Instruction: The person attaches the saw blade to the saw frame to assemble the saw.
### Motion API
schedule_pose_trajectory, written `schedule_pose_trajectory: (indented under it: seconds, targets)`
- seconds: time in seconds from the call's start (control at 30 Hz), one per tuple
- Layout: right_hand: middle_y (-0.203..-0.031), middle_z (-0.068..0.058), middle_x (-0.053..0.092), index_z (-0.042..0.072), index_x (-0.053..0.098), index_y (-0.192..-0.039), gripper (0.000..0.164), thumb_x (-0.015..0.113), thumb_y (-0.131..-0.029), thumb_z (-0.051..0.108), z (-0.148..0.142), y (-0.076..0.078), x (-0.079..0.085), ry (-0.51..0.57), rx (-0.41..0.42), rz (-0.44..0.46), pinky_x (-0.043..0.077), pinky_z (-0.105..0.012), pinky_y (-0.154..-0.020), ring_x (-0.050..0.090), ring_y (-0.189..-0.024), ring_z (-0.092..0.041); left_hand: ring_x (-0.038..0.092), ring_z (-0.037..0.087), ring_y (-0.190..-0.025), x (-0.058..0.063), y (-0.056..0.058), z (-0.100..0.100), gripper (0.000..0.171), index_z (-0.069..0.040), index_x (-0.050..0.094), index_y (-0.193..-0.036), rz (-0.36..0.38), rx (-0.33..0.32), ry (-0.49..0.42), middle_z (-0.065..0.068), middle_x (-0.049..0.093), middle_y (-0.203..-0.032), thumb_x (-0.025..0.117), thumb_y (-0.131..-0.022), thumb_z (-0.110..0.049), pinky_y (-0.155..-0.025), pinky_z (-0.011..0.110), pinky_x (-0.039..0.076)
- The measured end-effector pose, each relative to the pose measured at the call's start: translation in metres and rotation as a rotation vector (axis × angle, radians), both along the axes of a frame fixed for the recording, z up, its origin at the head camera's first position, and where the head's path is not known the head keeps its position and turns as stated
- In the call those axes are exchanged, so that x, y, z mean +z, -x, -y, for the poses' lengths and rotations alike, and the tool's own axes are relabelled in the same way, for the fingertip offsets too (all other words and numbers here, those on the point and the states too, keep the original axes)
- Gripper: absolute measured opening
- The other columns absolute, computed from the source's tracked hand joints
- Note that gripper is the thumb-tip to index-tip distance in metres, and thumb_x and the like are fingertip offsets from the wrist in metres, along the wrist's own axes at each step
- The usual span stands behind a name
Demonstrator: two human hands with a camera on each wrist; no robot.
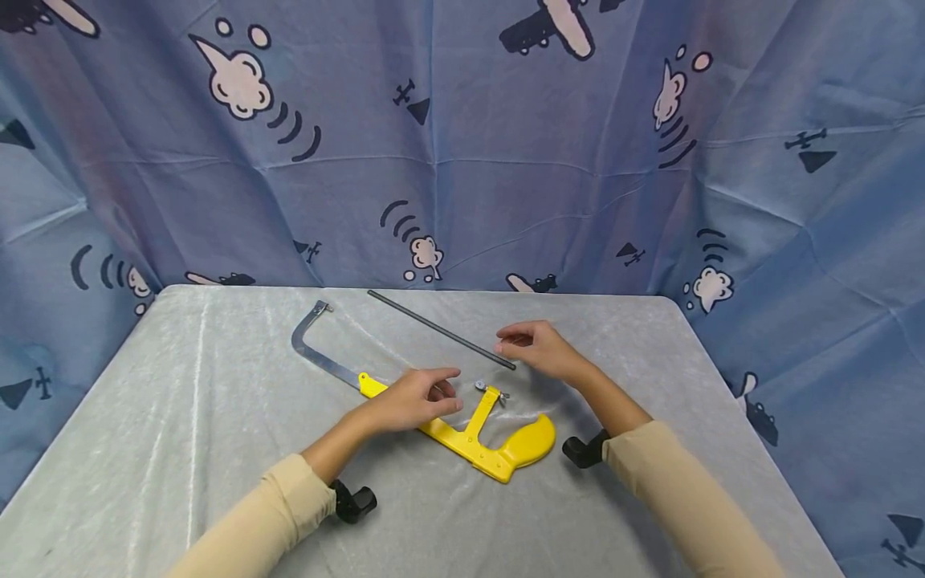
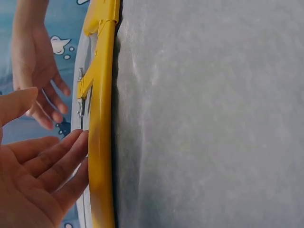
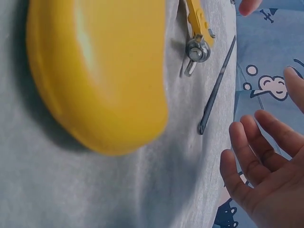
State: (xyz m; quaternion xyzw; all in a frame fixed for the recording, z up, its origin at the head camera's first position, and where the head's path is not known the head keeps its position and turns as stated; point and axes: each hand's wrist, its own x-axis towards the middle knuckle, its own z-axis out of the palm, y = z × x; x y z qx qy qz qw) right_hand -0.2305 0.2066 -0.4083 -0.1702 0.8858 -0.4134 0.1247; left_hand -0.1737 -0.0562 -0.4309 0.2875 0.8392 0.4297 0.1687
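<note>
A hacksaw frame lies slantwise on the table, with a yellow handle and a grey metal bow at its far left. No blade shows between its ends. Over the middle of the frame hovers my left hand, fingers loosely bent and holding nothing; whether its fingertips touch the frame I cannot tell. Behind the saw lies a long, thin dark grey bar. Near the bar's right end is my right hand, empty, its fingers relaxed and spread in the right wrist view. A wing nut sits on the yellow upright post.
A pale grey cloth covers the table. Behind it hangs a blue patterned curtain. A black wrist mount sits on the left wrist, and another black mount on the right.
</note>
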Motion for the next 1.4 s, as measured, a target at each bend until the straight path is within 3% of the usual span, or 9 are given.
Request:
schedule_pose_trajectory:
  seconds: [0.3, 0.67, 1.07, 1.4]
  targets:
    - [-0.114, -0.017, 0.067, -0.009, 0.059, -0.129, 0.050, 0.071, -0.092, 0.022, 0.001, 0.007, -0.009, 0.003, 0.046, 0.029, 0.052, -0.042, -0.090, 0.063, -0.104, -0.029, 0.066, 0.015, -0.095, 0.000, -0.003, -0.009, 0.058, 0.007, 0.047, -0.142, 0.066, -0.042, 0.045, 0.007, 0.068, -0.110, 0.066, -0.095, -0.022, -0.081, 0.029, 0.053]
    - [-0.113, -0.018, 0.067, -0.007, 0.062, -0.126, 0.047, 0.074, -0.090, 0.020, 0.007, 0.009, -0.012, -0.067, 0.054, 0.016, 0.052, -0.039, -0.086, 0.063, -0.099, -0.027, 0.067, 0.013, -0.093, -0.001, -0.003, -0.014, 0.058, 0.006, 0.049, -0.140, 0.040, -0.063, 0.056, 0.006, 0.068, -0.107, 0.069, -0.093, -0.020, -0.079, 0.026, 0.053]
    - [-0.104, -0.014, 0.069, -0.008, 0.066, -0.119, 0.039, 0.076, -0.087, 0.013, 0.016, 0.012, -0.020, -0.133, 0.093, -0.058, 0.052, -0.038, -0.084, 0.062, -0.091, -0.022, 0.068, 0.013, -0.091, -0.004, -0.003, -0.016, 0.057, 0.006, 0.051, -0.139, 0.017, -0.070, 0.043, 0.005, 0.068, -0.104, 0.069, -0.092, -0.019, -0.076, 0.023, 0.053]
    - [-0.099, -0.014, 0.069, -0.008, 0.068, -0.115, 0.034, 0.075, -0.087, 0.009, 0.021, 0.012, -0.020, -0.191, 0.072, -0.094, 0.053, -0.036, -0.080, 0.062, -0.088, -0.023, 0.067, 0.012, -0.091, -0.003, -0.004, -0.016, 0.057, 0.006, 0.050, -0.140, 0.040, -0.062, 0.041, 0.004, 0.068, -0.103, 0.069, -0.092, -0.019, -0.076, 0.023, 0.052]
